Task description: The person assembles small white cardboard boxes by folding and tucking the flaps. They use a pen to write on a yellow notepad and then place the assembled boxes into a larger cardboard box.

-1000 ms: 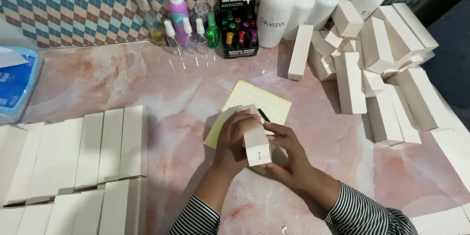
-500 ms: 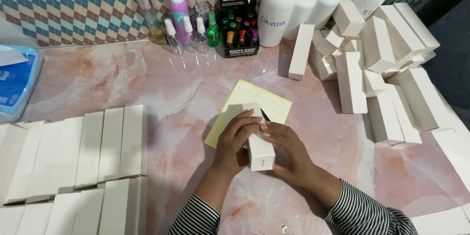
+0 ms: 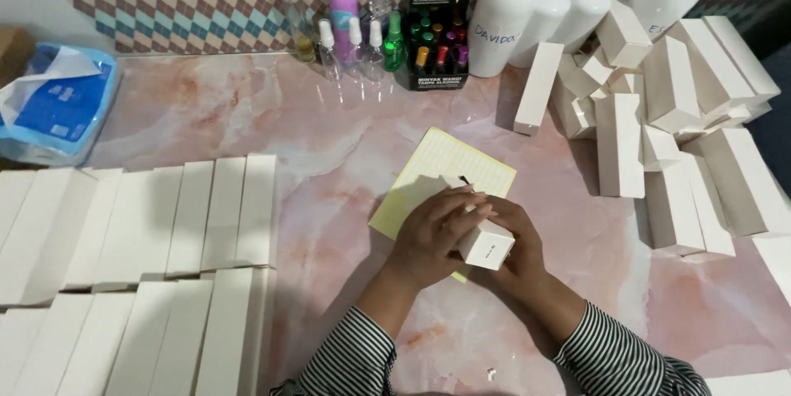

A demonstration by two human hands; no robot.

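Both hands grip one small white box [image 3: 486, 243] over the yellow lined sheet [image 3: 445, 167] at mid-worktop: the left hand [image 3: 432, 231] wraps fingers over its top, the right hand [image 3: 517, 241] cups it from behind. A black display box [image 3: 439, 37] holds small coloured bottles. Flat white cartons [image 3: 206, 215] lie in rows at left; loose boxes [image 3: 659, 124] are heaped at right.

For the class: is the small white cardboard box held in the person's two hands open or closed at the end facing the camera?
Closed: the small white cardboard box shows a flat, shut end face, no flap sticking out.
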